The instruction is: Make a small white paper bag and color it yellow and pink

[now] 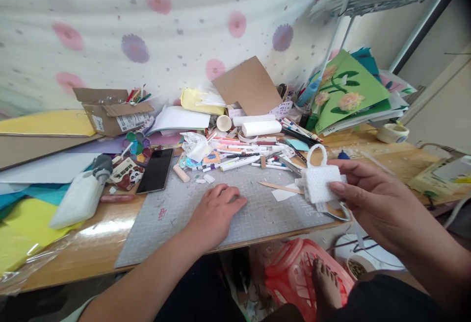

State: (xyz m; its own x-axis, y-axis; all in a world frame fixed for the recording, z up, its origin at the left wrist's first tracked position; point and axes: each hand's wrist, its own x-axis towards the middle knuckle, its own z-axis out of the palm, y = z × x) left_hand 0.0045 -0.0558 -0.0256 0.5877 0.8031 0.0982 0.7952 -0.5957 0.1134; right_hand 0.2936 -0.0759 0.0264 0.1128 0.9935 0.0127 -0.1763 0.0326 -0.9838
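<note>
My right hand [368, 189] pinches a small white handbag [322, 184] between thumb and fingers, holding it by its right side above the mat's right end. The bag has a textured surface and a looped handle standing up on top. Resting on the grey cutting mat [154, 224], my left hand [217, 211] has loosely bent fingers, apart, with nothing visible in them. A pointed wooden stick [281, 187] and a white paper scrap [285, 194] lie left of the bag. Partly hidden below the bag is a metal loop [340, 211], perhaps a scissors handle.
Many pens [239, 162] and paper scraps crowd the mat's back edge. On the left are a phone [156, 170], a white glue bottle [83, 197] and a cardboard box [114, 116]. Green card [342, 91] leans at right. A red plastic stool [294, 273] stands below the table.
</note>
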